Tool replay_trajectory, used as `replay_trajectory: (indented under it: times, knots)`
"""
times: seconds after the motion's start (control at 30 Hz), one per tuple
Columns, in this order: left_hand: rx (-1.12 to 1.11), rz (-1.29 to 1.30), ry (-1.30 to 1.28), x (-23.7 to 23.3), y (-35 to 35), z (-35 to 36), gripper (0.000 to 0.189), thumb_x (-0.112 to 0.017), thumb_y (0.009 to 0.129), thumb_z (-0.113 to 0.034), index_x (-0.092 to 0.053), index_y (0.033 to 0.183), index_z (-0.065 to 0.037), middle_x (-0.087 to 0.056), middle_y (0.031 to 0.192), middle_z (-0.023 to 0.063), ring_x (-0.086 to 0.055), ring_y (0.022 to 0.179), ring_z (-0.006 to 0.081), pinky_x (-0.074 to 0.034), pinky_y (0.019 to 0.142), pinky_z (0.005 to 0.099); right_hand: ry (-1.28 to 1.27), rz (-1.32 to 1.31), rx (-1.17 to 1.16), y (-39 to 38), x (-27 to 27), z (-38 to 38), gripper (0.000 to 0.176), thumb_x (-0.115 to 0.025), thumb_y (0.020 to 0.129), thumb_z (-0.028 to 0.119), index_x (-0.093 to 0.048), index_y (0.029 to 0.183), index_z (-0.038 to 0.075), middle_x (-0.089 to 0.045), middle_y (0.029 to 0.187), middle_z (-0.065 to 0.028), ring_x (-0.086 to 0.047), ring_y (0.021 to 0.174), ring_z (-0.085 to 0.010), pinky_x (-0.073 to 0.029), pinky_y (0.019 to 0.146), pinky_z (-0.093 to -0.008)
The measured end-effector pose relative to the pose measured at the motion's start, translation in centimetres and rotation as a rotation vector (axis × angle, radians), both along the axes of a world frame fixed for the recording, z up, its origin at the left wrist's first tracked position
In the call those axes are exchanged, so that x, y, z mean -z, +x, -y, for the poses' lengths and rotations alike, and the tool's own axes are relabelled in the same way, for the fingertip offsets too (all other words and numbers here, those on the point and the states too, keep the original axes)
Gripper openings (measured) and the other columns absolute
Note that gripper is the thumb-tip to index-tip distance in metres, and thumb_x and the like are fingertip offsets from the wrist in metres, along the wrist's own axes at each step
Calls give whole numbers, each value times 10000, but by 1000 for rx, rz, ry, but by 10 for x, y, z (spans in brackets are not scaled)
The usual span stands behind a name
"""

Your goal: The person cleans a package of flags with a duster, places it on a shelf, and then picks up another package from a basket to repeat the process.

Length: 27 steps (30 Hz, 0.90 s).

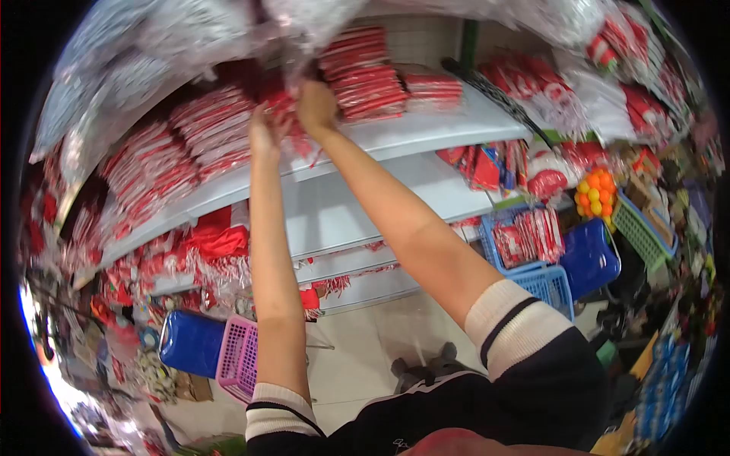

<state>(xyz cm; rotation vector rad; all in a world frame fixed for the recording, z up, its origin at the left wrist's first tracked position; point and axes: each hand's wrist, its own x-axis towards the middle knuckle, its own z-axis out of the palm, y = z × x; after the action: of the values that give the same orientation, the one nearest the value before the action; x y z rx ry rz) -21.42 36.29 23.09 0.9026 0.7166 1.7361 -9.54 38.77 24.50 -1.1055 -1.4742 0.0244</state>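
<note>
Both hands up at the top white metal shelf [426,129]: left hand [262,140] pressed flat against a bundle of red-and-white plastic-wrapped packets [284,106], right hand [315,106] curled over it. I'd support it from underneath so the neighbouring red packet stacks [365,76] don't slide.

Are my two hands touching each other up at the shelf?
Apart. The head view shows a red packet between the left hand and the right hand, keeping them separate.

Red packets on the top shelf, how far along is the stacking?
Done: several stacks stand along the top shelf. In hand: left hand and right hand rest on a red bundle. Left, probably: the blue basket holds packets, the shelf below is mostly bare.
</note>
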Motion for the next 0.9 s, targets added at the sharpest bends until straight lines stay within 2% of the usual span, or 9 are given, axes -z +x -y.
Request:
replay_trajectory:
  times: [0.1,0.23,0.4,0.47,0.53,0.63,0.67,0.77,0.9]
  knots:
    - [223,-99,12,26,-37,-55,382,-567,857,-392,-507,1139,-141,-562,1049,77,-549,967,254,-491,750,387,-168,132,-54,14,0,14,180,-559,793,187,-608,873,33,-630,780,-203,-621,786,-367,-477,680,-473]
    - [-112,-337,-115,19,-18,-48,429,-477,906,-337,-446,1287,-141,-518,1160,82,-515,1014,256,-461,802,419,-126,142,-201,76,38,103,228,-565,776,158,-549,968,36,-610,821,-173,-604,748,-351,-483,635,-440]
    - [-780,-405,255,30,96,69,339,-454,877,-136,-468,1179,17,-507,1165,122,-558,909,253,-484,783,364,-258,-77,-164,220,226,212,183,-593,743,74,-590,926,62,-615,872,-118,-613,720,-286,-494,618,-359]
    - [-965,-548,274,76,162,114,317,-448,856,-115,-473,1138,27,-491,1143,132,-540,866,222,-468,745,329,-767,-271,8,292,292,253,141,-514,751,9,-600,860,35,-610,782,-138,-606,672,-267,-470,598,-331]
    - [-703,-593,236,167,216,139,257,-450,847,-116,-499,1069,5,-511,1013,99,-505,788,157,-429,680,267,-705,-224,213,362,362,287,130,-514,759,11,-609,846,33,-599,710,-148,-587,609,-248,-440,553,-340]
    - [-150,-550,-302,309,335,196,145,-479,847,-77,-554,953,-13,-549,900,53,-518,799,150,-416,666,254,-983,-350,409,448,412,315,157,-550,730,38,-605,878,40,-592,746,-197,-589,704,-327,-445,623,-407]
    - [-20,-965,-110,321,380,221,108,-502,832,-30,-581,905,-27,-552,903,60,-522,806,160,-419,672,266,-1022,-358,471,471,422,318,166,-557,727,35,-605,886,36,-590,739,-193,-588,697,-320,-444,620,-403]
    - [485,-1024,-129,380,488,247,117,-555,793,-28,-614,883,-75,-561,907,60,-538,829,209,-436,702,304,-989,-365,599,531,471,314,186,-572,726,21,-602,910,25,-580,748,-169,-577,665,-302,-441,608,-393]
    - [484,-1220,128,469,589,213,136,-571,792,-84,-599,924,-101,-577,915,66,-548,910,271,-457,766,383,-895,-424,609,580,521,303,202,-563,741,-4,-597,939,14,-557,793,-137,-559,624,-274,-442,590,-372]
